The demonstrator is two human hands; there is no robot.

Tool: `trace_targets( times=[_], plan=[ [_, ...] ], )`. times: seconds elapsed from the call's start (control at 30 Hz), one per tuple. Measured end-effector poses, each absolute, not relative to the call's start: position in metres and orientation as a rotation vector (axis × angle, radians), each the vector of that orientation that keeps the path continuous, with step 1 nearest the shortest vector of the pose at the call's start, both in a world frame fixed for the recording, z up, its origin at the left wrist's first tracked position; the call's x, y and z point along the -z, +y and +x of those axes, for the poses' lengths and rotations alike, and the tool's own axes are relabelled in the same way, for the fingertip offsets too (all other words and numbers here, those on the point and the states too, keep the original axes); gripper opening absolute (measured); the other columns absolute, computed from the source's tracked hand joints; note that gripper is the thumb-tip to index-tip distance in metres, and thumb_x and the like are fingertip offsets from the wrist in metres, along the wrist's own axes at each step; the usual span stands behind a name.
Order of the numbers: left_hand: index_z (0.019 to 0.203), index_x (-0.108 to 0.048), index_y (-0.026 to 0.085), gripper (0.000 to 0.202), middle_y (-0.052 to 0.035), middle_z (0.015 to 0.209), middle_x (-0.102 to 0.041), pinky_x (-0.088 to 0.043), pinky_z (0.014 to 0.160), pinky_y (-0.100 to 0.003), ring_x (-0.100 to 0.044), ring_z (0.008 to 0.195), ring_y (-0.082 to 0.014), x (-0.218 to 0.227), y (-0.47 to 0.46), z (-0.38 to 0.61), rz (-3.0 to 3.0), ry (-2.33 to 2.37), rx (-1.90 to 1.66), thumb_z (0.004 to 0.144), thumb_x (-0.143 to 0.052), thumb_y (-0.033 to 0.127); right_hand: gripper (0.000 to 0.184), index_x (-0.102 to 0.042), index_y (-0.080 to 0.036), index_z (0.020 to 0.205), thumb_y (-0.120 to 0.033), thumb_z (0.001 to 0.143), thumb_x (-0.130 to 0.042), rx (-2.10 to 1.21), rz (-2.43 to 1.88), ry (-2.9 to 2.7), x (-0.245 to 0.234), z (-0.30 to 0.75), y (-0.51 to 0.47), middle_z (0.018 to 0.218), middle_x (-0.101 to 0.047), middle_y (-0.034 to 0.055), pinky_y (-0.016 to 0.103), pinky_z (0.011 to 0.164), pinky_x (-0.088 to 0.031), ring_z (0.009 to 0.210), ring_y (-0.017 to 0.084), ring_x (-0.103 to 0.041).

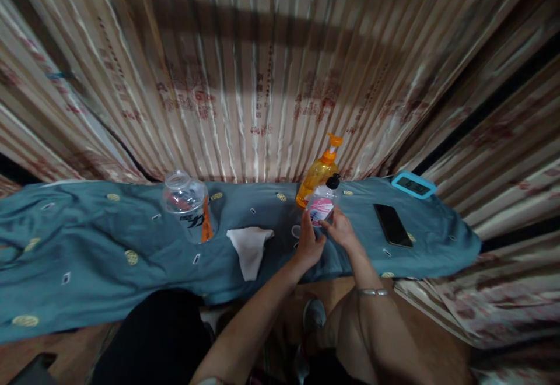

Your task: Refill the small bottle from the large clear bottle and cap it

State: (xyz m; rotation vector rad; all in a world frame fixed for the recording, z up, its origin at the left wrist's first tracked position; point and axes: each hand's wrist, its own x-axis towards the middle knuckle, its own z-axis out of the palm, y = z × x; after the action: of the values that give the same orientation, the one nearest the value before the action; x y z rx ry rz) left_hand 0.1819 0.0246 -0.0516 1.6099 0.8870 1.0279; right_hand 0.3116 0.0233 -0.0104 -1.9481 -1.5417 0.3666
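Observation:
A small clear bottle point(322, 203) with a pink label and a black cap stands on the blue-green cloth point(109, 251). Both hands are at its base. My left hand point(308, 244) is curled against its lower left side. My right hand point(340, 228) has its fingers closed around the bottom right of the bottle. Just behind it stands an orange pump bottle point(317, 176). A small clear ring or lid point(296, 231) lies on the cloth beside my left hand.
A clear plastic jar point(187, 204) with an orange label stands at the left. A folded white tissue point(250, 247) lies in the middle. A black phone point(392, 225) and a blue-framed clock point(413, 185) lie at the right. Striped curtains hang behind.

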Motion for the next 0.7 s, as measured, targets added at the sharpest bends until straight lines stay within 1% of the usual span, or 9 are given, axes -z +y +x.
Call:
trace_targets(
  times=[0.13, 0.2, 0.3, 0.4, 0.47, 0.53, 0.6, 0.67, 0.7],
  plan=[
    [0.141, -0.021, 0.017, 0.081, -0.0158, 0.153, -0.02, -0.009, 0.118, -0.049, -0.015, 0.144, -0.0276, 0.053, 0.024, 0.182, 1.62, 0.882, -1.034, 0.068, -0.056, 0.012, 0.038, -0.049, -0.014, 0.108, -0.021, 0.073, -0.06, -0.333, -1.973, -1.56, 0.015, 0.309, 0.028, 0.098, -0.069, 0.0112, 0.033, 0.078, -0.049, 0.091, 0.024, -0.066],
    [0.14, -0.021, 0.017, 0.08, -0.0159, 0.152, -0.022, -0.012, 0.118, -0.051, -0.017, 0.143, -0.0279, 0.053, 0.024, 0.178, 1.643, 0.877, -1.039, 0.069, -0.057, 0.013, 0.042, -0.048, -0.012, 0.112, -0.023, 0.074, -0.061, -0.304, -1.987, -1.568, 0.014, 0.309, 0.027, 0.101, -0.068, 0.0135, 0.033, 0.079, -0.049, 0.093, 0.025, -0.066],
    [0.14, -0.023, 0.017, 0.076, -0.0168, 0.151, -0.026, -0.016, 0.116, -0.053, -0.021, 0.142, -0.0286, 0.047, 0.022, 0.166, 1.733, 0.882, -1.042, 0.071, -0.057, 0.014, 0.044, -0.049, -0.013, 0.114, -0.028, 0.075, -0.062, -0.25, -2.005, -1.596, 0.012, 0.311, 0.018, 0.106, -0.066, 0.0154, 0.034, 0.08, -0.049, 0.096, 0.026, -0.065],
    [0.139, -0.025, 0.017, 0.072, -0.0172, 0.148, -0.03, -0.021, 0.115, -0.053, -0.027, 0.14, -0.0276, 0.033, 0.019, 0.144, 1.855, 0.919, -1.043, 0.074, -0.055, 0.014, 0.032, -0.056, -0.013, 0.106, -0.029, 0.078, -0.059, -0.207, -2.037, -1.633, 0.012, 0.312, 0.0, 0.097, -0.068, 0.0157, 0.036, 0.076, -0.049, 0.088, 0.027, -0.067],
    [0.138, -0.029, 0.016, 0.067, -0.0175, 0.144, -0.037, -0.024, 0.115, -0.051, -0.032, 0.137, -0.0266, 0.021, 0.017, 0.126, 1.936, 0.941, -1.034, 0.075, -0.053, 0.012, 0.023, -0.06, -0.015, 0.098, -0.029, 0.08, -0.056, -0.212, -2.025, -1.685, 0.014, 0.306, -0.013, 0.086, -0.07, 0.0121, 0.035, 0.071, -0.05, 0.078, 0.025, -0.068],
    [0.135, -0.034, 0.017, 0.06, -0.0162, 0.14, -0.042, -0.029, 0.113, -0.051, -0.038, 0.133, -0.0262, 0.01, 0.015, 0.108, 1.977, 0.987, -1.03, 0.078, -0.051, 0.012, 0.023, -0.061, -0.016, 0.098, -0.031, 0.081, -0.056, -0.239, -1.97, -1.758, 0.018, 0.293, -0.021, 0.083, -0.071, 0.0089, 0.033, 0.069, -0.051, 0.075, 0.023, -0.068],
    [0.134, -0.036, 0.018, 0.058, -0.0151, 0.137, -0.045, -0.031, 0.112, -0.051, -0.04, 0.131, -0.0264, 0.003, 0.013, 0.092, 2.001, 1.013, -1.033, 0.079, -0.052, 0.013, 0.034, -0.059, -0.016, 0.109, -0.034, 0.08, -0.059, -0.261, -1.895, -1.832, 0.024, 0.276, -0.023, 0.097, -0.071, 0.0104, 0.033, 0.075, -0.052, 0.087, 0.023, -0.068],
    [0.134, -0.038, 0.019, 0.055, -0.0142, 0.135, -0.047, -0.034, 0.11, -0.05, -0.042, 0.129, -0.0257, 0.0, 0.01, 0.077, 2.022, 1.042, -1.066, 0.08, -0.051, 0.014, 0.049, -0.052, -0.015, 0.122, -0.035, 0.079, -0.061, -0.216, -1.84, -1.9, 0.031, 0.261, -0.019, 0.115, -0.065, 0.0149, 0.036, 0.086, -0.05, 0.106, 0.026, -0.063],
    [0.133, -0.038, 0.019, 0.054, -0.0138, 0.133, -0.048, -0.036, 0.109, -0.05, -0.043, 0.127, -0.0255, -0.002, 0.008, 0.07, 2.032, 1.062, -1.083, 0.081, -0.051, 0.015, 0.054, -0.049, -0.013, 0.126, -0.035, 0.079, -0.062, -0.16, -1.832, -1.927, 0.035, 0.254, -0.015, 0.121, -0.062, 0.017, 0.038, 0.09, -0.048, 0.111, 0.027, -0.059]
  ],
)
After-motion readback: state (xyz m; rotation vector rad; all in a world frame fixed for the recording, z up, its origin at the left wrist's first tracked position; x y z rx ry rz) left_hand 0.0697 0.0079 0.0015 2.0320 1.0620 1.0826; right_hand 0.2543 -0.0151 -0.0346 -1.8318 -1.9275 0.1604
